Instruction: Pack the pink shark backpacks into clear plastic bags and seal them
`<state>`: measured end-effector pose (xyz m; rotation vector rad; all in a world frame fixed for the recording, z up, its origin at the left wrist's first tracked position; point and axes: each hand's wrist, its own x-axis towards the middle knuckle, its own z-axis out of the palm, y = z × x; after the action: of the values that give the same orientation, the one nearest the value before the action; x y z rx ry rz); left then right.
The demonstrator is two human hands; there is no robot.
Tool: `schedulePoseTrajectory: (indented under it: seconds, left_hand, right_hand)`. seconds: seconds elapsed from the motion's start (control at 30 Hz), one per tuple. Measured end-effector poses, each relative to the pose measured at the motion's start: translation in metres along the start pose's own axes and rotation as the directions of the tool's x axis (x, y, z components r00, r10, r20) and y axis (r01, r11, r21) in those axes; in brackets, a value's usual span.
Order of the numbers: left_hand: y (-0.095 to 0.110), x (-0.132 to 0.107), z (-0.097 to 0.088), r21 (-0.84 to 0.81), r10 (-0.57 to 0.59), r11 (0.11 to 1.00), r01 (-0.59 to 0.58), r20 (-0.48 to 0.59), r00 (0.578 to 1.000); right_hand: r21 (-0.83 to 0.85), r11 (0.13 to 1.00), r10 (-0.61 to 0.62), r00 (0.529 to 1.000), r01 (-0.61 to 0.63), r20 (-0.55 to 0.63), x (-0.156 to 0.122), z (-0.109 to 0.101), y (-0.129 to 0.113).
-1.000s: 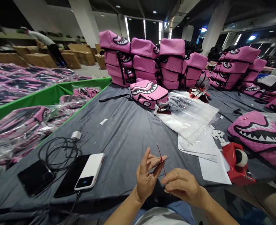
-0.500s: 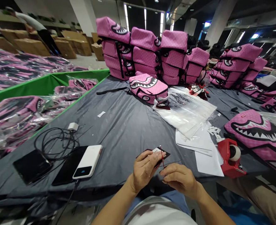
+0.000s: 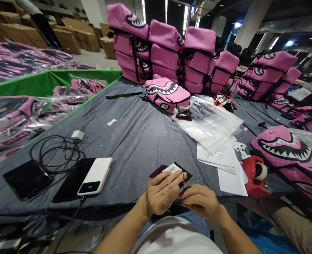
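Close to the table's front edge, my left hand [image 3: 162, 192] is closed on a small bunch of hang tags [image 3: 174, 167]. A white barcode face, a dark card and a maroon card stick out beyond its fingers. A thin red cord [image 3: 183, 180] hangs at the tags' right side. Beside it my right hand [image 3: 202, 201] has thumb and fingertips pinched together at the cord's lower end. Past both hands, a pink shark-mouth backpack [image 3: 168, 94] lies on the dark grey table cover [image 3: 135, 141].
Right of my hands are white paper sheets [image 3: 231, 180], clear plastic bags [image 3: 211, 123], a red tape dispenser [image 3: 255, 176] and another pink backpack [image 3: 285, 151]. A white power bank [image 3: 95, 176] lies left. Stacked backpacks [image 3: 166, 53] stand behind; a green-walled bin [image 3: 58, 79] holds wrapped ones.
The tags now lie flatter in my left hand, with more of the barcode and maroon card showing. My right hand keeps its pinch by the cord. The view has shifted slightly.
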<state>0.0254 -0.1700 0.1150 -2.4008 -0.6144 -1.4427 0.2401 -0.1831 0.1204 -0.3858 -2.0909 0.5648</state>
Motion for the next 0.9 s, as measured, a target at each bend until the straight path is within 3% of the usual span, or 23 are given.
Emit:
schedulePoseTrajectory:
  seconds: [0.3, 0.53, 0.6, 0.67, 0.7, 0.73, 0.77, 0.83, 0.87, 0.9]
  left_hand:
    - [-0.002, -0.002, -0.002, 0.043, -0.002, 0.999, 0.001, 0.020, 1.000]
    - [-0.005, 0.000, 0.006, 0.031, 0.014, 0.999, -0.013, -0.048, 0.999]
    - [-0.004, 0.001, 0.010, -0.049, -0.080, 0.996, 0.079, -0.014, 0.997]
    - [-0.002, 0.001, 0.015, -0.207, -0.273, 0.940, 0.271, 0.020, 0.962]
    - [0.000, 0.000, 0.018, -0.297, -0.397, 0.871, 0.392, 0.044, 0.917]
    - [0.002, -0.001, 0.020, -0.381, -0.530, 0.766, 0.519, 0.083, 0.844]
    - [0.004, -0.002, 0.022, -0.455, -0.658, 0.619, 0.640, 0.144, 0.739]
    - [0.006, -0.002, 0.024, -0.569, -0.824, 0.205, 0.797, 0.339, 0.454]
    - [0.007, -0.001, 0.024, -0.594, -0.835, -0.025, 0.804, 0.455, 0.310]
    - [0.007, 0.000, 0.024, -0.595, -0.805, -0.228, 0.771, 0.560, 0.195]
  right_hand:
    - [0.016, 1.000, -0.013, 1.000, 0.013, 0.002, 0.002, 0.003, 0.000]
    - [0.040, 0.999, -0.005, 1.000, 0.005, 0.004, 0.001, 0.004, 0.001]
    - [0.063, 0.998, 0.020, 1.000, -0.020, 0.000, 0.000, 0.004, -0.001]
    - [0.097, 0.993, 0.062, 0.998, -0.060, -0.013, 0.000, 0.003, -0.004]
    - [0.108, 0.991, 0.083, 0.996, -0.080, -0.024, 0.000, 0.002, -0.006]
    - [0.111, 0.989, 0.103, 0.994, -0.099, -0.033, -0.001, 0.001, -0.008]
    - [0.108, 0.987, 0.126, 0.991, -0.120, -0.045, -0.001, -0.001, -0.010]
    - [0.101, 0.978, 0.192, 0.977, -0.182, -0.092, -0.001, -0.006, -0.011]
    - [0.103, 0.969, 0.238, 0.962, -0.225, -0.137, -0.001, -0.009, -0.009]
    - [0.105, 0.955, 0.292, 0.937, -0.276, -0.190, -0.001, -0.011, -0.007]
